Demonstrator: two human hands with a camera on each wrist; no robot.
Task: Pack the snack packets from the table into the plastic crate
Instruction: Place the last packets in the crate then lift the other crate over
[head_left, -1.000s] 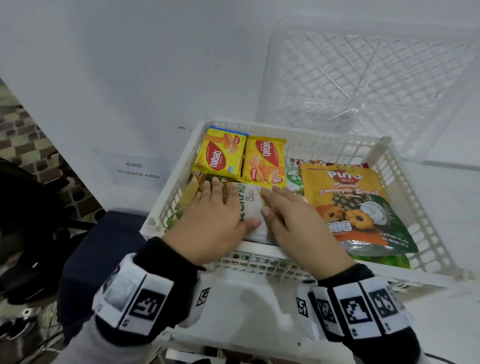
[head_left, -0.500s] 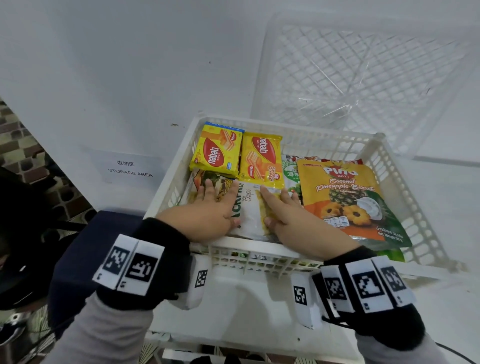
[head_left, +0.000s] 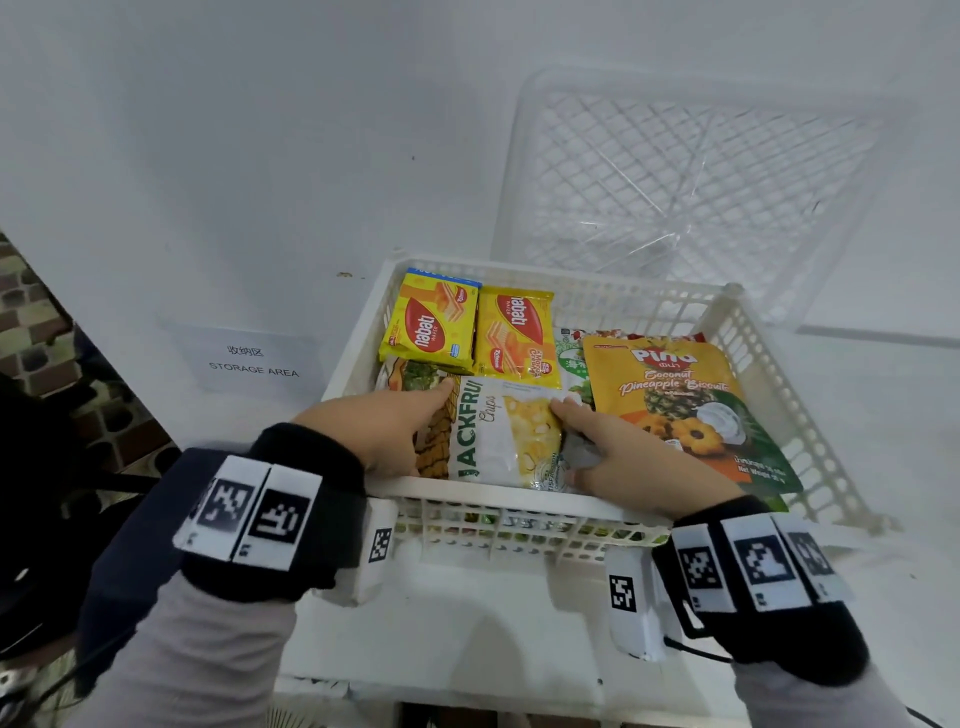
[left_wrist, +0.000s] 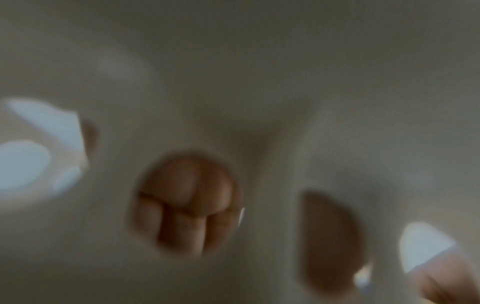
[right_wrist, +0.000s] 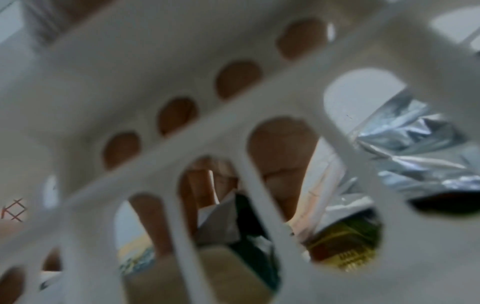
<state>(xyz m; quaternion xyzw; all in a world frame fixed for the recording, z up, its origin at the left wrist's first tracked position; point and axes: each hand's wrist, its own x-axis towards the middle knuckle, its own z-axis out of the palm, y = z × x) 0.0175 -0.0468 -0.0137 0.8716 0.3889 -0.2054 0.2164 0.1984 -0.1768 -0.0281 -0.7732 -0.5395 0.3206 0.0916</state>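
**Both hands on the jackfruit packet, inside the crate**

My left hand (head_left: 387, 431) reaches over the near rim of the plastic crate (head_left: 498, 496), fingers extended and lying flat along the left edge of the jackfruit chips packet (head_left: 501, 434); they are not curled round it. My right hand (head_left: 631, 460) comes over the same rim. Its forefinger lies straight along the packet's right edge; the other fingers are tucked under a silvery crumpled wrapper edge, so whether they pinch anything I cannot tell. The left wrist view is blurred: only fingers (left_wrist: 185, 207) seen through a hole in the crate wall. The right wrist view shows fingers (right_wrist: 281, 162) behind the wall slots, next to silver foil (right_wrist: 413, 144).

The jackfruit packet lies flat against the crate's near wall, on top of other packets. Beyond it, against the far wall, sit two yellow wafer packets (head_left: 434, 322) side by side. To its right lies the pineapple biscuit pouch (head_left: 680, 410), overlapping a green-and-white packet (head_left: 569, 358).

Behind the crate a second white crate (head_left: 691, 182) leans against the wall. Left of the crate, a "STORAGE AREA" sign (head_left: 253, 361).
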